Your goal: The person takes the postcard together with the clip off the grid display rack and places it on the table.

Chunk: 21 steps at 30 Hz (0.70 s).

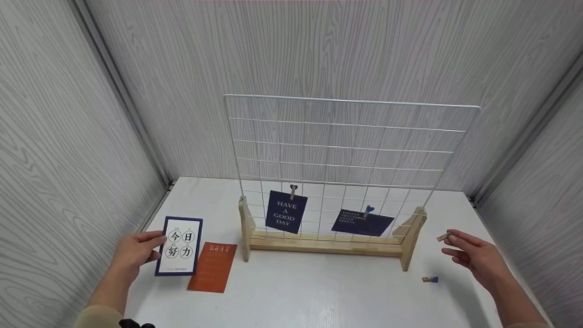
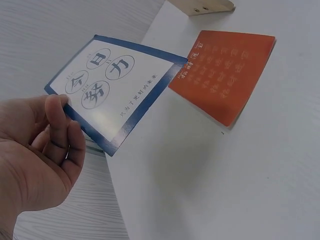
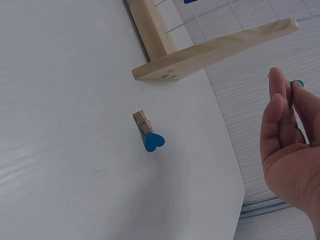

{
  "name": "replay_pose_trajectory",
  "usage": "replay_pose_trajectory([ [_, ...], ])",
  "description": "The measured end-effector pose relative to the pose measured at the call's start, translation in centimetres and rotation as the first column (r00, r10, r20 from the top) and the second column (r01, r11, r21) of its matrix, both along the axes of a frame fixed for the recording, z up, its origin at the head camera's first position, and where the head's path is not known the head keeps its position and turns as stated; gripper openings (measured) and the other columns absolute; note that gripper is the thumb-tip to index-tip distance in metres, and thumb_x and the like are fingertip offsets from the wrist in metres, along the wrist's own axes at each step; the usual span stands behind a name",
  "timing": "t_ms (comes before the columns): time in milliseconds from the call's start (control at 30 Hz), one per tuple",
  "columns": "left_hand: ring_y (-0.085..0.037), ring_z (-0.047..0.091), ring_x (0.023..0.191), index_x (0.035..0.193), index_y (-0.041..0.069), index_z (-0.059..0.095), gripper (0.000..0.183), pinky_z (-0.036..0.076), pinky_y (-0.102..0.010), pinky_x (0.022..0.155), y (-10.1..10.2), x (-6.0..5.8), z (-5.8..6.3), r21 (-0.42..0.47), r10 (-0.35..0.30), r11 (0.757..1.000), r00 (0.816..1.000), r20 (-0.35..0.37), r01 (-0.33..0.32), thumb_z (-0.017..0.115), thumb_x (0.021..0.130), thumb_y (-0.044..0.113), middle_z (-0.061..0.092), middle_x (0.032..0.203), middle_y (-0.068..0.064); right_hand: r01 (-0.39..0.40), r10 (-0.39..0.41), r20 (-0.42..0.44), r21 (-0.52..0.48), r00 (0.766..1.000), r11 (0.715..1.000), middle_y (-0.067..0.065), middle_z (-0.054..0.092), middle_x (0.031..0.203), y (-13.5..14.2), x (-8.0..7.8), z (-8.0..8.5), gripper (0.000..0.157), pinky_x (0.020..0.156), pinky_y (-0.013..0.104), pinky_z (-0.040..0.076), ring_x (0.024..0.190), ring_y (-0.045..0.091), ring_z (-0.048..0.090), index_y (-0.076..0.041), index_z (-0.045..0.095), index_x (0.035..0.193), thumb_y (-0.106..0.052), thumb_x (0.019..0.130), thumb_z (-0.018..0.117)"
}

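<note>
My left hand [image 1: 134, 255] pinches the left edge of a white card with a blue border [image 1: 180, 262] and large Chinese characters. The card is raised above the table, its corner overlapping an orange card [image 1: 212, 269] that lies flat. At the right, my right hand [image 1: 476, 255] pinches a small wooden clothespin [image 1: 442, 237] between thumb and fingers. A bit of green [image 3: 297, 83] shows on it in the right wrist view; the rest is mostly hidden by the fingers. Below that hand, a wooden clothespin with a blue heart [image 3: 145, 127] lies on the table.
A white wire grid [image 1: 350, 123] stands upright in a wooden base [image 1: 328, 248] at the table's middle. Two dark blue cards hang low on it by heart clothespins: a "HAVE A GOOD DAY" card [image 1: 284, 212] and a tilted card [image 1: 360, 225]. Grey panel walls surround the white table [image 1: 309, 291].
</note>
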State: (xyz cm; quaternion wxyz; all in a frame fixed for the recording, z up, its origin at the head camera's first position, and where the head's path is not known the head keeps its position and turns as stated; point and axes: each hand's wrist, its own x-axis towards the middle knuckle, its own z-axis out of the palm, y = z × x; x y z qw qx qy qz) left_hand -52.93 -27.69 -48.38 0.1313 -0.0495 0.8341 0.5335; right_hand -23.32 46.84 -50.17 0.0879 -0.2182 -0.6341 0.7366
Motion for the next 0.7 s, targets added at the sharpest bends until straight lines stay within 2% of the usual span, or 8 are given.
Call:
replay_pose_trajectory([
  [233, -0.014, 0.066, 0.078, 0.148, -0.009, 0.053, 0.053, 0.057, -0.024, 0.072, -0.6, -0.7, -1.4, -0.034, -0.012, 0.999, 0.999, 0.039, 0.013, 0.067, 0.105, 0.019, 0.068, 0.127, -0.022, -0.007, 0.007, 0.024, -0.001, 1.0, 1.0, -0.003, 0.077, 0.106, 0.1, 0.1, -1.0, 0.024, 0.078, 0.023, 0.06, 0.095, 0.012, 0.078, -0.033, 0.082, 0.111, -0.017, 0.109, 0.064],
  [467, -0.014, 0.066, 0.077, 0.148, -0.01, 0.052, 0.053, 0.057, -0.026, 0.072, -1.4, -1.1, -2.0, -0.034, -0.018, 0.999, 0.998, 0.067, 0.02, 0.067, 0.105, 0.018, 0.069, 0.123, -0.022, 0.004, -0.003, 0.044, -0.016, 0.999, 1.0, -0.004, 0.077, 0.105, 0.2, 0.1, -1.4, 0.025, 0.078, 0.023, 0.06, 0.096, 0.012, 0.078, -0.034, 0.082, 0.109, -0.017, 0.109, 0.064],
  [700, -0.013, 0.066, 0.075, 0.147, -0.012, 0.052, 0.053, 0.057, -0.026, 0.071, -2.2, -1.3, -3.1, -0.036, -0.02, 0.999, 0.997, 0.077, 0.023, 0.067, 0.105, 0.017, 0.07, 0.119, -0.019, 0.023, -0.019, 0.092, -0.046, 0.996, 0.999, -0.005, 0.078, 0.105, 0.1, 0.0, -1.8, 0.023, 0.08, 0.024, 0.06, 0.095, 0.011, 0.078, -0.035, 0.082, 0.105, -0.018, 0.108, 0.066],
])
